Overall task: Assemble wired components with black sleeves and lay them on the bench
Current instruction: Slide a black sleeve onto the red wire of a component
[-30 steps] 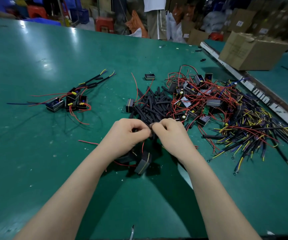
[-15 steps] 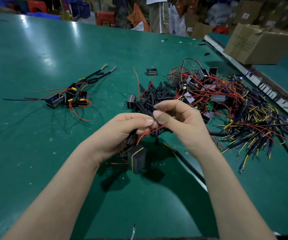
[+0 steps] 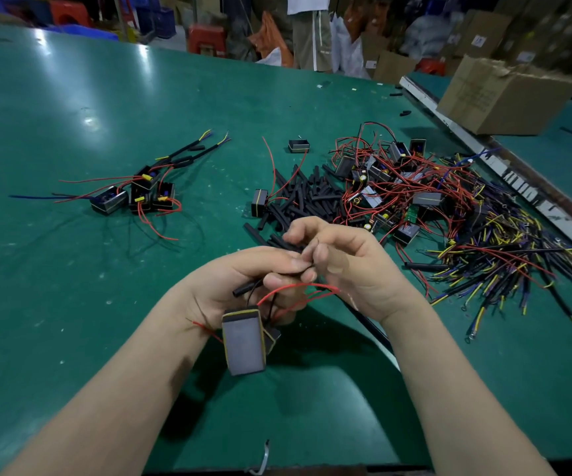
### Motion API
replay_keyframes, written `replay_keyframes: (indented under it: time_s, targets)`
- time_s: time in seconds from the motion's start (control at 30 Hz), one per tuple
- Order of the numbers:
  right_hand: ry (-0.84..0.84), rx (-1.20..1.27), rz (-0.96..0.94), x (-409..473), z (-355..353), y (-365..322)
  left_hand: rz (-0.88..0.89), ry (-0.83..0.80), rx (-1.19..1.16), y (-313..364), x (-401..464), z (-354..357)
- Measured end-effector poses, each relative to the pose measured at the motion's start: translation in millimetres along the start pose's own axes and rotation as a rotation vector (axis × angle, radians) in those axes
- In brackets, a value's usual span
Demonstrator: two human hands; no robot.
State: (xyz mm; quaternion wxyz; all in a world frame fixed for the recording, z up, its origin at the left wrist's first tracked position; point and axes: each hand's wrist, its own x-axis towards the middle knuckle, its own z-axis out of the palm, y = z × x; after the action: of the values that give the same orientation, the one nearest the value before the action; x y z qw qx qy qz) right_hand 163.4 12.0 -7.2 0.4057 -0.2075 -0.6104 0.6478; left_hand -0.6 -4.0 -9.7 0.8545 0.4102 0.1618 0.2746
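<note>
Head view shows your two arms reaching out over the green bench [image 3: 71, 304]. Closest to you, a small grey box part [image 3: 245, 341] with a yellow stripe hangs in the air below your hands, not touching the bench. Thin red wires [image 3: 298, 290] loop up from it into your fingers. Your left hand [image 3: 243, 283] is curled tight around those wires and a short black sleeve [image 3: 245, 290] that sticks out to the left under your fingers. Your right hand [image 3: 343, 266] pinches something thin and dark right where it meets your left fingertips; it is too small to tell what. A black cable [image 3: 367, 321] runs down under your right wrist.

Just past your hands lies a pile of black sleeves [image 3: 308, 197] on the bench. One more box part [image 3: 259, 203] sits at the left edge of that pile, and another [image 3: 299, 146] sits alone a bit farther back. To the right of the sleeves is a big messy heap of box parts with red wires [image 3: 398, 187], and beside it a spread of black, yellow and purple cables [image 3: 504, 269].

Off to your left, well apart from the piles, a few finished parts with sleeves [image 3: 140, 194] lie together on the bench.

Far back on the right, a brown cardboard box [image 3: 497, 94] sits on the next table. Behind the bench a person's legs [image 3: 312, 39] stand among more boxes.
</note>
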Motion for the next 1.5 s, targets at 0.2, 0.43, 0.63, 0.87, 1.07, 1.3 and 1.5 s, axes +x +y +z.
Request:
replay_keyframes:
  time_s: [0.2,0.43,0.63,0.87,1.07,1.3,1.5]
  targets:
    - [0.533,-0.361,0.024,14,-6,10,0.232,0.5,0.265,-3,16,-3]
    - [0.534,-0.57,0.205,7,-12,10,0.317,0.739,0.634,-7,19,-6]
    - [0.535,-0.656,-0.121,3,-15,-6,0.33,0.68,0.329,1,15,-10]
    - [0.462,-0.849,-0.326,5,-7,-1,0.244,0.566,0.217,2,13,-6]
    - [0.445,-0.909,-0.26,5,-8,2,0.111,0.465,0.125,4,9,-3]
    - [0.402,-0.689,0.13,7,2,1,0.275,0.597,0.437,4,7,-7]
    - [0.331,-0.455,0.246,2,-7,-10,0.316,0.575,0.603,2,7,-7]
